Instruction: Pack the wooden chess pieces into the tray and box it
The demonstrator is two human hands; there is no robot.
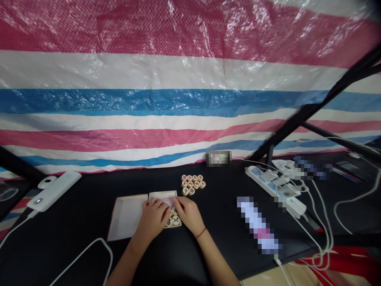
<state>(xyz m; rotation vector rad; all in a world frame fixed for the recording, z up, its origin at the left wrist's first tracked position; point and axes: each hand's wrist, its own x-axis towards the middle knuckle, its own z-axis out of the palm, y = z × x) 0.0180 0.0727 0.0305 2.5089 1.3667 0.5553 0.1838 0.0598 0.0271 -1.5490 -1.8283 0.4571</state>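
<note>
A shallow white box (162,194) on the black table holds several round cream Chinese chess pieces (176,220) with dark characters, and a translucent sheet shows at its far end. Over the box's left side lies my left hand (154,216), its fingers bent down together; what they hold, if anything, is hidden. My right hand (189,214), with a thin reddish band at the wrist, reaches in from the right edge. Its fingertips are pressed together by the sheet and pieces, and their grip is hidden. The box's lid (126,216) rests inside up against the left side.
Stacked Chinese chess pieces (191,184), red and dark, stand behind the box. To the right are a blurred lit phone (258,226) and a power strip (275,190) with tangled cables. A white device (55,190) sits at left. Striped sheeting (149,139) hangs behind.
</note>
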